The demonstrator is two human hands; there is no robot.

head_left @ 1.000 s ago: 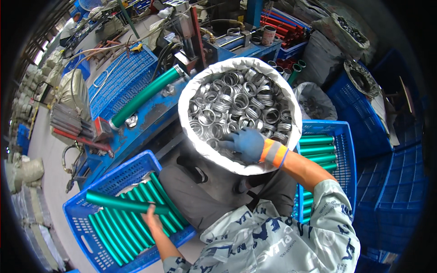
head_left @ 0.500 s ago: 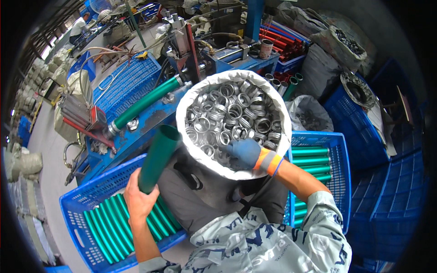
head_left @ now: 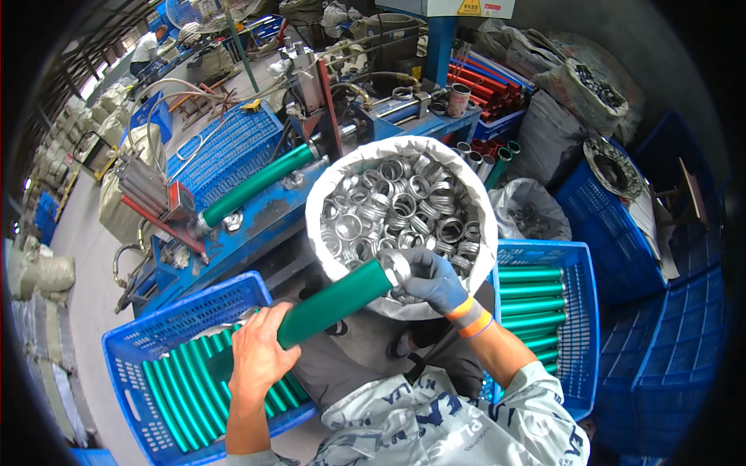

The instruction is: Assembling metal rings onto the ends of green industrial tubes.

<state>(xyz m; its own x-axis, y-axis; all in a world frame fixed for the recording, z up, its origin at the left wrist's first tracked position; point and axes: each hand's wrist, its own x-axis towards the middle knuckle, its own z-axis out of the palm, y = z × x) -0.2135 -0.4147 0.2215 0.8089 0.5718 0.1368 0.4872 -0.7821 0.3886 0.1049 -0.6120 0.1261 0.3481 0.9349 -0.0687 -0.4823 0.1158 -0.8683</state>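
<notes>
My bare left hand (head_left: 264, 349) is wrapped round a green metal tube (head_left: 334, 303), which slants up to the right over my lap. At the tube's upper end, my right hand (head_left: 431, 278), in a blue-grey glove with an orange cuff, pinches a silver metal ring (head_left: 395, 266) against the opening. Whether the ring has entered the tube I cannot tell. Just beyond lies a white sack-lined container (head_left: 317, 225) filled with similar loose rings (head_left: 404, 205). Below my left hand, a blue crate (head_left: 128, 365) holds several green tubes (head_left: 186, 396).
A second blue crate (head_left: 587, 311) with green tubes stands on the right. A blue bench machine (head_left: 264, 210) ahead has another green tube (head_left: 260, 182) clamped in it. Red tubes (head_left: 474, 85), sacks (head_left: 544, 132) and stacked blue crates (head_left: 660, 334) stand further right. A person (head_left: 145, 50) is far left.
My right hand has come up out of the rings with one and brought it to the tube. My left hand has tipped the tube from near upright toward the right.
</notes>
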